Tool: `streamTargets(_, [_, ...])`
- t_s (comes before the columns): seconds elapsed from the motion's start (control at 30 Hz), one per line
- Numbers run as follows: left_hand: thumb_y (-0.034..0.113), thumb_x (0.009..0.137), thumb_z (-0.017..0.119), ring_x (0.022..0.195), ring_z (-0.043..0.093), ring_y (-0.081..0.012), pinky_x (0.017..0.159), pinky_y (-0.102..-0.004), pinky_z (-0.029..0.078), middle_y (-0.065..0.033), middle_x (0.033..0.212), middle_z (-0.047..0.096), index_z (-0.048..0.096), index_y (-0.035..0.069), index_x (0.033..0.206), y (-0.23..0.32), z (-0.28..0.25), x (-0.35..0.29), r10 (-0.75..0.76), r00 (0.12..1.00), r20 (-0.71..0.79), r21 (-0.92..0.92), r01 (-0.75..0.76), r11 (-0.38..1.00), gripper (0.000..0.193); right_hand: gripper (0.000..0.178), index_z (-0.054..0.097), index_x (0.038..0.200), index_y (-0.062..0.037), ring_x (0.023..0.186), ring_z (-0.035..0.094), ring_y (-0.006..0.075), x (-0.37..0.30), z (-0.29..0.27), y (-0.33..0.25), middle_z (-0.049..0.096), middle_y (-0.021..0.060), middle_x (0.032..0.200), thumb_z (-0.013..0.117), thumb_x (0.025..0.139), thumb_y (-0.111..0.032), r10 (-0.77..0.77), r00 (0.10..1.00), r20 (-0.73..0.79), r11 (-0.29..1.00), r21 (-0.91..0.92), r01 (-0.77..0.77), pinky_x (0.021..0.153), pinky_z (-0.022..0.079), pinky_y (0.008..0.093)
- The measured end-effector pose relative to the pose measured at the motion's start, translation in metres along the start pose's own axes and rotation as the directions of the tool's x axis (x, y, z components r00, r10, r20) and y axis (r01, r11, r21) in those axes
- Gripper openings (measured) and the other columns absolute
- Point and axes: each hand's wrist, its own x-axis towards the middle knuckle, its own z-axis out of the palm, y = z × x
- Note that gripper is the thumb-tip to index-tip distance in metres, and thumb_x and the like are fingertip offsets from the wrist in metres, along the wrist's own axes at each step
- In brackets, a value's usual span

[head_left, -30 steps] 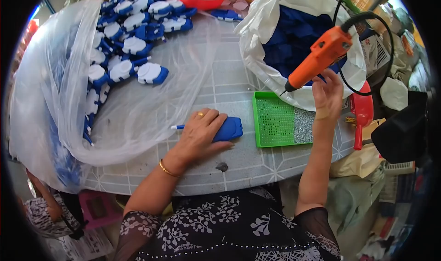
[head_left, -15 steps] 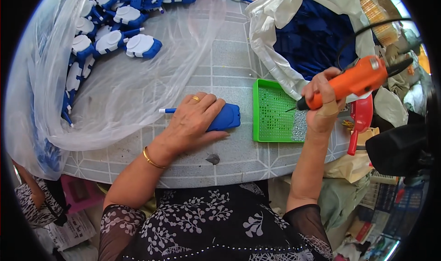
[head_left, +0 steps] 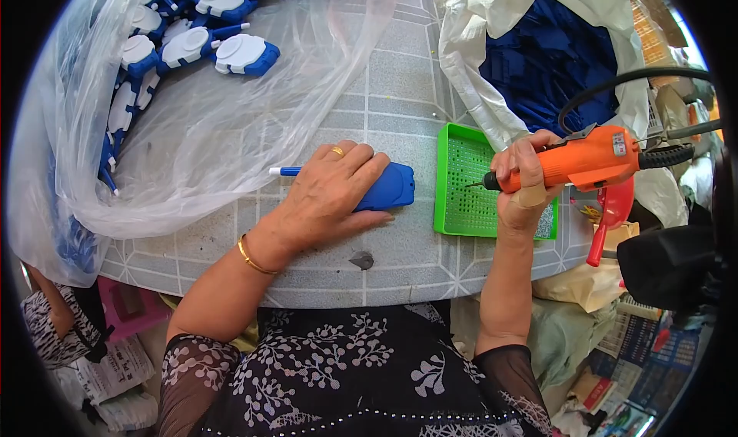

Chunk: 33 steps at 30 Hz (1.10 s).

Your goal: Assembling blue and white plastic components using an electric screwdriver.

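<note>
My left hand (head_left: 332, 193) lies over a blue plastic device (head_left: 392, 186) on the table, fingers wrapped across it. A blue and white rod sticks out of the device's left side, past my knuckles. In my right hand (head_left: 526, 177) is an orange electric screwdriver (head_left: 588, 159), held level with its thin bit pointing left. Under the bit stands a green tray (head_left: 440, 206) with a perforated grid. Small silvery screws (head_left: 547, 223) lie at the tray's right end, partly hidden by my right wrist.
A clear plastic bag (head_left: 307, 103) with several blue and white devices (head_left: 246, 55) spreads over the left of the table. At the back right, a white sack (head_left: 459, 33) holds dark blue parts (head_left: 538, 64). A red-handled tool (head_left: 613, 214) lies at the right edge. A dark lump (head_left: 360, 261) sits near the front.
The orange screwdriver has swung from a tilt to nearly level, its bit shifting left over the tray. My left hand stays on the blue device. The whole view has shifted slightly.
</note>
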Motion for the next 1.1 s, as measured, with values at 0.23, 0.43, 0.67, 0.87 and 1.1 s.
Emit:
streamTargets(0.23, [0.038, 0.071, 0.085, 0.108, 0.061, -0.0331, 0.094, -0.0442, 0.045, -0.0147, 0.117, 0.062, 0.057, 0.001, 0.129, 0.001, -0.002, 0.0, -0.046, 0.998, 0.053, -0.005, 0.047, 0.999, 0.073, 0.025, 0.05, 0.088, -0.0053, 0.049, 0.049, 0.0108, 0.002, -0.004, 0.005, 0.051, 0.0017, 0.065, 0.073, 0.084, -0.012, -0.024, 1.0, -0.012, 1.0, 0.006, 0.024, 0.053, 0.046, 0.0288])
streamTargets(0.43, [0.04, 0.073, 0.084, 0.109, 0.06, -0.033, 0.094, -0.0443, 0.045, -0.0149, 0.117, 0.062, 0.057, 0.001, 0.13, 0.001, -0.001, 0.0, -0.051, 0.997, 0.059, -0.002, 0.051, 0.999, 0.075, 0.024, 0.05, 0.088, -0.0051, 0.049, 0.049, 0.011, 0.004, -0.009, 0.009, 0.05, 0.0016, 0.066, 0.072, 0.084, -0.012, -0.013, 0.999, -0.034, 0.999, 0.04, 0.015, 0.052, 0.047, 0.0295])
streamTargets(0.67, [0.039, 0.073, 0.084, 0.108, 0.06, -0.0334, 0.095, -0.0445, 0.046, -0.0152, 0.117, 0.061, 0.057, 0.0, 0.129, 0.0, -0.001, 0.0, -0.046, 0.997, 0.057, -0.01, 0.046, 0.999, 0.073, 0.024, 0.049, 0.088, -0.0058, 0.049, 0.048, 0.0111, 0.002, -0.006, 0.004, 0.05, 0.0016, 0.068, 0.071, 0.083, -0.013, -0.01, 0.999, 0.05, 1.0, -0.011, 0.011, 0.053, 0.046, 0.0302])
streamTargets(0.87, [0.038, 0.073, 0.084, 0.109, 0.06, -0.0334, 0.095, -0.0443, 0.046, -0.0149, 0.117, 0.06, 0.057, 0.001, 0.128, -0.001, 0.0, -0.001, -0.045, 0.997, 0.063, 0.003, 0.045, 0.999, 0.071, 0.02, 0.048, 0.09, -0.0094, 0.049, 0.046, 0.0121, 0.01, 0.003, -0.019, 0.046, 0.0003, 0.065, 0.067, 0.085, -0.015, 0.052, 0.996, 0.07, 0.988, 0.142, -0.061, 0.054, 0.042, 0.0314])
streamTargets(1.1, [0.035, 0.072, 0.084, 0.1, 0.058, -0.0299, 0.087, -0.0411, 0.045, -0.011, 0.104, 0.057, 0.056, 0.003, 0.122, -0.003, 0.004, 0.001, -0.004, 1.0, -0.013, 0.005, 0.004, 1.0, 0.065, 0.019, 0.048, 0.096, -0.0099, 0.048, 0.045, 0.0136, -0.007, 0.042, -0.027, 0.045, 0.0015, 0.066, 0.065, 0.089, -0.013, 0.03, 0.97, 0.24, 0.952, 0.29, -0.101, 0.054, 0.044, 0.0332])
